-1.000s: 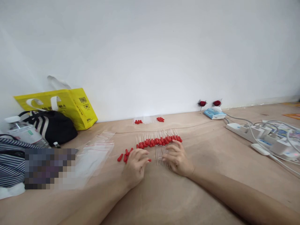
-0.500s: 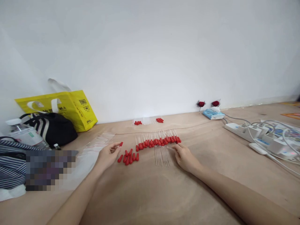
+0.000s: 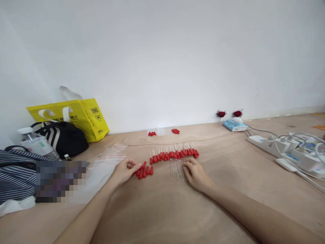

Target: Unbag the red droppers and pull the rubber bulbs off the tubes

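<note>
My left hand is at the left side of a loose pile of red rubber dropper bulbs. Its fingers are bent and closed at the bulbs, partly covering a red one. My right hand rests at the right edge of a row of thin clear glass tubes. Those fingers are curled together, and whatever they grip is hidden. Just beyond lies a long row of finished droppers, red bulbs toward me and clear tubes pointing away.
Clear zip bags lie left of my left hand. Bags holding red bulbs are by the wall. A yellow bag, a black bag and a bottle stand left. Tissues and a power strip are right.
My left hand has come down and right onto the loose bulbs; the red bulb raised in its fingers no longer shows. My right fingers have curled in, and their tube is no longer visible.
</note>
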`<state>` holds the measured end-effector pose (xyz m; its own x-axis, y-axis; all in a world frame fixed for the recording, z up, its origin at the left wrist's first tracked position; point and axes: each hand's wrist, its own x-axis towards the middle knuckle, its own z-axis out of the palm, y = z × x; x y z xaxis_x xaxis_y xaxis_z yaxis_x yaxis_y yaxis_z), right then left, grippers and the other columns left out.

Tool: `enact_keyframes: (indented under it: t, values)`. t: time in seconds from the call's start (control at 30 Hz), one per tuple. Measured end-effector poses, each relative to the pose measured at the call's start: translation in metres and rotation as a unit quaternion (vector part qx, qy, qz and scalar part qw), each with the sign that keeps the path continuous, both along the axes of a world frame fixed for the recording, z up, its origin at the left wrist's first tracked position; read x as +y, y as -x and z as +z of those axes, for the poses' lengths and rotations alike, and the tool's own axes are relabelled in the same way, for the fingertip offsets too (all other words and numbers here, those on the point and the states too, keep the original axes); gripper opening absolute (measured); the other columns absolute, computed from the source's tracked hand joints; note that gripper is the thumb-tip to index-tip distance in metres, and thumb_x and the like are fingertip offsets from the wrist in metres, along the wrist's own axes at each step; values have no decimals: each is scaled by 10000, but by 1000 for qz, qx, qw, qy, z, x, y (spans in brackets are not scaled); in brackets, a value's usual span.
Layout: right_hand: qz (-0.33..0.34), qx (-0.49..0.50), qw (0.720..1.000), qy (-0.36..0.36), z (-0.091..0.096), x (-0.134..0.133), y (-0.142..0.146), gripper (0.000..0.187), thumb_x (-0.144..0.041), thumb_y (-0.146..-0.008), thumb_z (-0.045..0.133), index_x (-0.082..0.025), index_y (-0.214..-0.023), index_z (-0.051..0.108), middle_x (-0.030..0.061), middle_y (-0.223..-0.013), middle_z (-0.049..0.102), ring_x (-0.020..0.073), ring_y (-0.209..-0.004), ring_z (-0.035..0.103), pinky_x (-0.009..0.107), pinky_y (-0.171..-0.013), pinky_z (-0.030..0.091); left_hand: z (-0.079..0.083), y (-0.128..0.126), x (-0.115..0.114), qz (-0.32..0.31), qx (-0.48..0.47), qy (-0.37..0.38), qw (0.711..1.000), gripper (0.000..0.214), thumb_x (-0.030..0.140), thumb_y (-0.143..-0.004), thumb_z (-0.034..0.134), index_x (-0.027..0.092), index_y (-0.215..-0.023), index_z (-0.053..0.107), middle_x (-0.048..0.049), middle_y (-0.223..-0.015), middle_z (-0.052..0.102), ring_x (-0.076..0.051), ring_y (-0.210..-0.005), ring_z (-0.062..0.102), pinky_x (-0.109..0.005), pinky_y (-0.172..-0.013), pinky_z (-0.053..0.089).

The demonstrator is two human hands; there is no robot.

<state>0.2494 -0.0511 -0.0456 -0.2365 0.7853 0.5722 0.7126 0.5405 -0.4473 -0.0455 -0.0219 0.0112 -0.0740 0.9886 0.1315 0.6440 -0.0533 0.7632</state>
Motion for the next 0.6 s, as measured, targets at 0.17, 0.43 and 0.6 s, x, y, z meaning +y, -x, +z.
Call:
enact_keyframes:
  t: [0.17, 0.43, 0.6]
  values:
    - [17, 10, 1000, -13, 3, -3, 0, 217, -134, -830, 352, -164, -844, 566, 82, -837, 545, 179, -804, 528, 333, -741, 460, -1, 9, 4, 6, 1, -14, 1000, 348, 508, -541, 615, 163, -568, 570, 11, -503, 589, -148, -504, 532, -227, -502, 363]
    - [18, 23, 1000, -7, 7, -4, -10, 213, -145, -826, 361, -169, -850, 571, 81, -849, 557, 175, -809, 526, 320, -730, 443, 8, 2, 4, 26, 158, -24, 987, 276, 429, -657, 487, 181, -640, 606, 3, -603, 631, -144, -565, 556, -220, -529, 374]
    - [-39, -35, 998, 31, 14, -5, -18, 211, -165, -819, 393, -196, -826, 601, 56, -863, 591, 177, -834, 516, 321, -730, 373, 18, -28, 21, 35, 236, 47, 970, 182, 325, -625, 498, 204, -560, 618, -9, -528, 615, -179, -564, 570, -248, -520, 364]
